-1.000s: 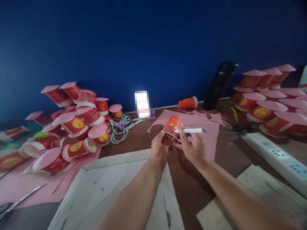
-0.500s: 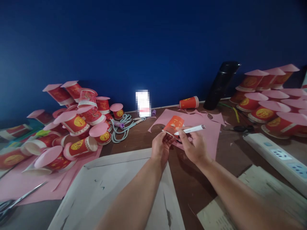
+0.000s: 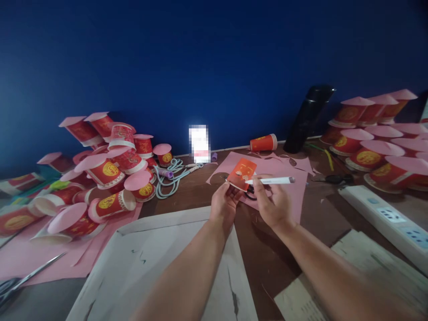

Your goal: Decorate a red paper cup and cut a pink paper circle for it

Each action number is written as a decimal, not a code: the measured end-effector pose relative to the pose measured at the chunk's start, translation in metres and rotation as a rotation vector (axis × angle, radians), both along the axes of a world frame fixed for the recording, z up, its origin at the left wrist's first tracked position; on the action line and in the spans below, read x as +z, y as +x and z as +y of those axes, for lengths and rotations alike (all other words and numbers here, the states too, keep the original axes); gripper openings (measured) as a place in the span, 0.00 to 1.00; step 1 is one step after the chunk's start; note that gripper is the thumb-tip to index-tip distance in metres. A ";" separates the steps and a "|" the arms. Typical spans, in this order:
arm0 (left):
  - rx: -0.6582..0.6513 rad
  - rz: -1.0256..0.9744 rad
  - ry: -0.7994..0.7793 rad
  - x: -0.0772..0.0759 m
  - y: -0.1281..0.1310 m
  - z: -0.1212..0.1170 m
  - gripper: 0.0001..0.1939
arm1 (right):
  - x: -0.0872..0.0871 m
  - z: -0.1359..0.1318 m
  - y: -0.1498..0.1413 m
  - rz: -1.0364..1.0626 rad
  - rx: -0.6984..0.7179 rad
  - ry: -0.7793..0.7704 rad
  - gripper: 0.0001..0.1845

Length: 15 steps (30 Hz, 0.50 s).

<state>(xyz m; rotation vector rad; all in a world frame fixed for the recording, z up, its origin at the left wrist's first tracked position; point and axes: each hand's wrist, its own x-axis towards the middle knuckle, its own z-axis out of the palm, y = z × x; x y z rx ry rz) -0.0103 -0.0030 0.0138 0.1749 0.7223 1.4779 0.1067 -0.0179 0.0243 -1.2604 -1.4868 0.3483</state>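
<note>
My left hand (image 3: pixel 224 206) grips a red paper cup (image 3: pixel 241 172) by its rim, holding it tilted above the brown table. Beside it, my right hand (image 3: pixel 274 203) pinches a white pen (image 3: pixel 271 180) that lies nearly level, its tip pointing left against the cup's side. Under both hands lies a pink paper sheet (image 3: pixel 287 178) with round holes cut out of it.
A heap of red cups capped with pink discs (image 3: pixel 103 174) fills the left; more such cups (image 3: pixel 371 142) stand at the right. A lone red cup (image 3: pixel 263 143) lies by the wall near a black bottle (image 3: pixel 307 118). Scissors (image 3: pixel 334 179), a power strip (image 3: pixel 384 216), a cable (image 3: pixel 170 176) and white paper (image 3: pixel 157 263) lie around.
The pen has levelled out and shifted slightly right while its tip stays at the cup. The cup has turned a little in my left hand.
</note>
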 end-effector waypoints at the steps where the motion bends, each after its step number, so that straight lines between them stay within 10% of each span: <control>1: -0.007 -0.017 -0.008 0.000 0.000 0.001 0.05 | 0.001 0.000 0.000 0.015 -0.024 0.004 0.15; 15: -0.059 -0.075 -0.025 -0.002 -0.003 0.003 0.05 | -0.003 0.000 -0.001 0.017 0.010 0.004 0.13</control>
